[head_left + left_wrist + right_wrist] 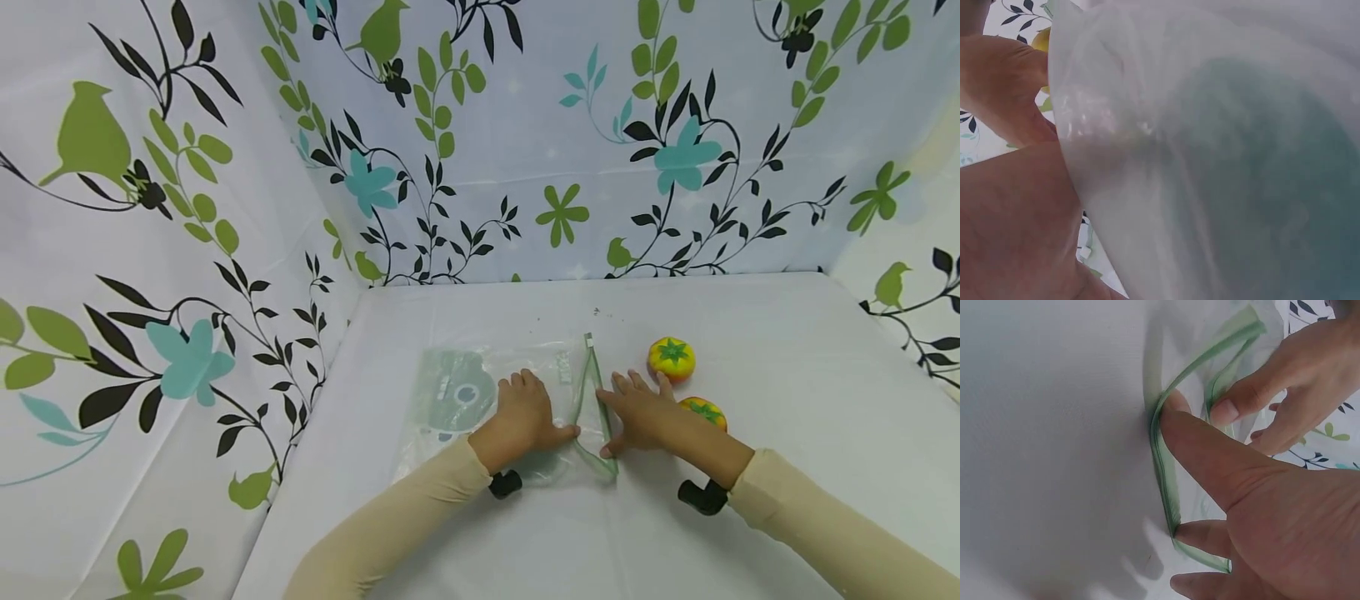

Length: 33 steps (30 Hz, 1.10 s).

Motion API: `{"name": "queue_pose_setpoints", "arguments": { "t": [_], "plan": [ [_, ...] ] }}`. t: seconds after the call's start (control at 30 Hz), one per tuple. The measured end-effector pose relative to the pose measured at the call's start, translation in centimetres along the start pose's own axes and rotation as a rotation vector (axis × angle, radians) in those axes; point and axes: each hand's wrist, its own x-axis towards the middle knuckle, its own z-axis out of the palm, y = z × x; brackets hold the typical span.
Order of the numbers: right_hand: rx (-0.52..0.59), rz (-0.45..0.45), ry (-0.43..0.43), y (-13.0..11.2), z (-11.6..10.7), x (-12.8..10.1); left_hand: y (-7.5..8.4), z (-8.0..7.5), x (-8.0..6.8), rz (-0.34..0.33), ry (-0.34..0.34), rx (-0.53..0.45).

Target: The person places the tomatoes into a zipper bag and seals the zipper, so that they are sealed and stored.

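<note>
A clear plastic zip bag with a green print lies flat on the white table. Its green zip strip faces right, and the mouth gapes open. My left hand lies on the bag, its thumb holding the near lip of the mouth. My right hand pinches the other lip of the strip with a thumb and a fingertip behind it. In the left wrist view the bag's plastic fills the frame. Two orange and yellow toy tomatoes sit just right of my right hand.
Curtains printed with leaves and birds enclose the table on the left, back and right. Bare white tabletop stretches to the right of the toy tomatoes and in front of my arms.
</note>
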Motion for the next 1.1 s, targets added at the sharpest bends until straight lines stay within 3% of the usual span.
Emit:
{"name": "queue_pose_setpoints", "arguments": {
  "t": [0.33, 0.77, 1.1],
  "plan": [
    [-0.039, 0.003, -0.016, -0.3, -0.4, -0.2, -1.8, 0.0, -1.2, -0.015, 0.021, -0.1],
    [-0.031, 0.02, -0.028, -0.6, -0.6, -0.4, -4.2, 0.8, -1.1, 0.019, -0.009, -0.378],
    [-0.017, -0.022, 0.042, -0.2, -0.6, -0.8, -4.9, 0.7, -1.1, 0.034, -0.015, -0.461]
  ]
}}
